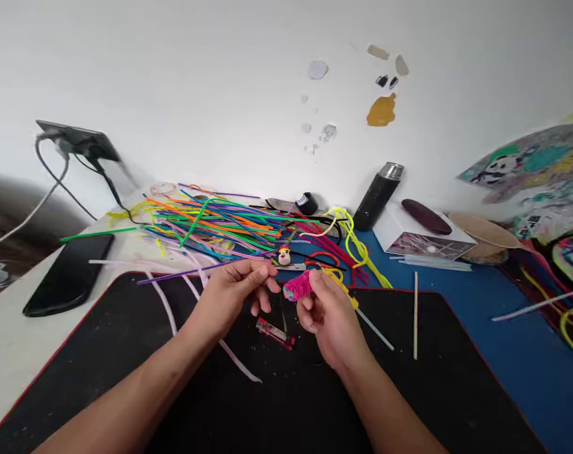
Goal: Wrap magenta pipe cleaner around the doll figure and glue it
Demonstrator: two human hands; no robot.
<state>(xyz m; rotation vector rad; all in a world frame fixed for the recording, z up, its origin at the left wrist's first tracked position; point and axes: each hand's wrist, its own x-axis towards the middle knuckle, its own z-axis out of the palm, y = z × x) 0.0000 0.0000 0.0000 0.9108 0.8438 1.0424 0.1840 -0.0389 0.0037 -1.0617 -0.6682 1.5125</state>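
Observation:
In my right hand [331,309] is a short, thick roll of bright pink pipe cleaner [297,287], pinched between thumb and fingers. Its left end shows green and blue specks. Just left of the roll, my left hand [246,284] has its thumb and forefinger pressed together; whatever they may pinch is too small to make out. A red lighter [275,332] lies on the black mat [286,403] below the hands. Beyond them stands a small white figure with a pink and yellow top [284,255].
Pipe cleaners of many colours [220,221] are heaped at the back. A dark thermos [378,198] stands beside a white box [423,233]. A black phone [69,274] lies at left. On the mat's right rests a wooden stick [415,315], with a clear glue stick [375,329] nearby.

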